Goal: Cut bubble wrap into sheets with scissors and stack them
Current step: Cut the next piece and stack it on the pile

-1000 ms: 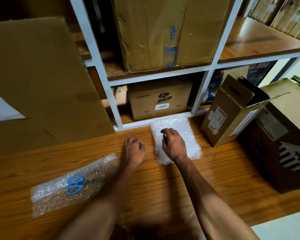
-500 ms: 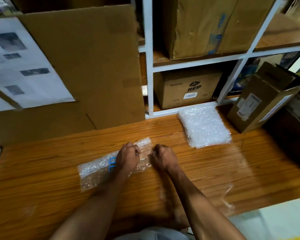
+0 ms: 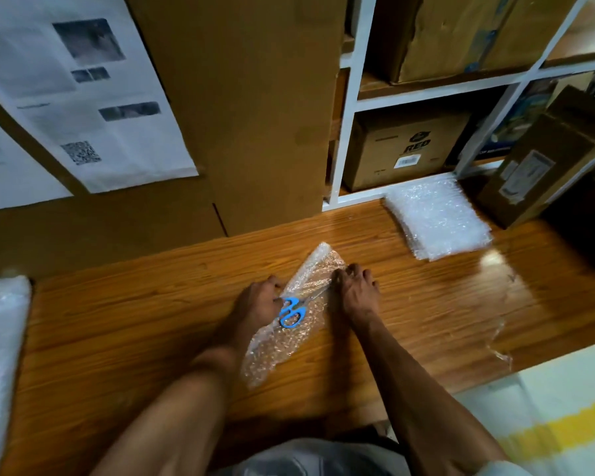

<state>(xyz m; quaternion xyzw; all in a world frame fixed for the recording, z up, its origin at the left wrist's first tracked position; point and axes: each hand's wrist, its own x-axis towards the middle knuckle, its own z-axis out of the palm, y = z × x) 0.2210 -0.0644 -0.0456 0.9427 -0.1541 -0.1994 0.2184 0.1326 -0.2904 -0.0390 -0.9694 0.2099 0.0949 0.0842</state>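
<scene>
Stockroom or packing area, cardboard boxes [image 3: 406, 149] sitting in white shelves [image 3: 349, 108], flattened cardboard [image 3: 241, 108] leaning behind a wooden desk [image 3: 152, 321], printed sheets [image 3: 83, 97] hanging on it

Wooden table [image 3: 426, 310], white shelf frame [image 3: 349, 108] holding cardboard boxes [image 3: 406, 149] (one marked RED), printed papers [image 3: 93, 97] on cardboard
</scene>
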